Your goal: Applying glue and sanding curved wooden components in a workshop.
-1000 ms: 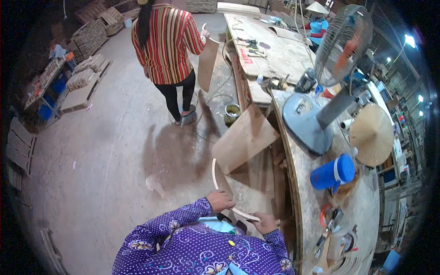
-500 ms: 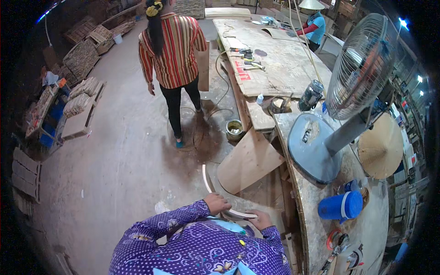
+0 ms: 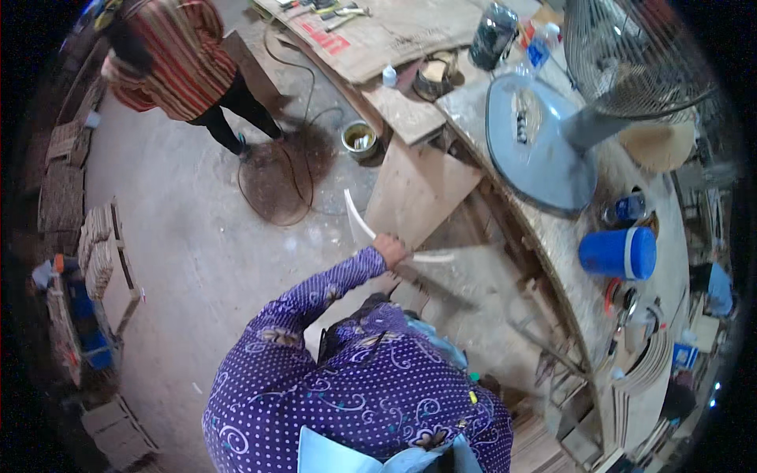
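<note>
My left hand (image 3: 389, 251) is closed around the middle of a bent plywood piece (image 3: 359, 219). Its pale edge curves up on the left side of the hand and runs out to the right of it. Just beyond it, a wide plywood sheet (image 3: 426, 189) leans against the workbench. My right hand does not show; its side of my body ends at the purple sleeve.
To the right stands the workbench (image 3: 465, 106) with a grey fan (image 3: 544, 150), a blue jug (image 3: 617, 254) and stacked curved plywood strips (image 3: 643, 378). A metal can (image 3: 359, 140) and a hose (image 3: 303, 177) lie on the floor. A person in a striped shirt (image 3: 177, 55) stands far left.
My view has swung right and downward. The right hand has let go of the bent plywood piece and gone out of sight, while the left keeps hold of it.
</note>
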Available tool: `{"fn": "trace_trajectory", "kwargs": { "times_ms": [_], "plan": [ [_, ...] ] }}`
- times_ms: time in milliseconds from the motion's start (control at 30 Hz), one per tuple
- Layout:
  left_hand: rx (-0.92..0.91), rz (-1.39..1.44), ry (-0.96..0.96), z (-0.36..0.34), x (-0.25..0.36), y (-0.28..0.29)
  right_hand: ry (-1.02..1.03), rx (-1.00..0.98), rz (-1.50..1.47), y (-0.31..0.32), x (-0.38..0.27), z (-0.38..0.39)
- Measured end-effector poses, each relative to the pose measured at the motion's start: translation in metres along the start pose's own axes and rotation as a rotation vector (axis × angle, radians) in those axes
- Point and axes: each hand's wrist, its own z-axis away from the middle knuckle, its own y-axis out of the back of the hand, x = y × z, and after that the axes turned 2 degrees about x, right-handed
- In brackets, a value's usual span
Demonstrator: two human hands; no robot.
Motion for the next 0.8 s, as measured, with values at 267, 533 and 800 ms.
{"fn": "trace_trajectory", "kwargs": {
  "times_ms": [267,533,800],
  "plan": [
    [-0.041,-0.062,0.0,-0.068,-0.047,-0.005,-0.201,-0.027,-0.267,-0.013,-0.006,-0.02],
    [-0.081,0.007,0.066,-0.121,-0.075,0.019,-0.151,-0.034,-0.242,0.162,0.071,-0.195],
    [0.061,-0.042,0.152,-0.158,-0.086,0.009,-0.249,-0.104,-0.425,0.185,0.097,-0.236]
  ]
}}
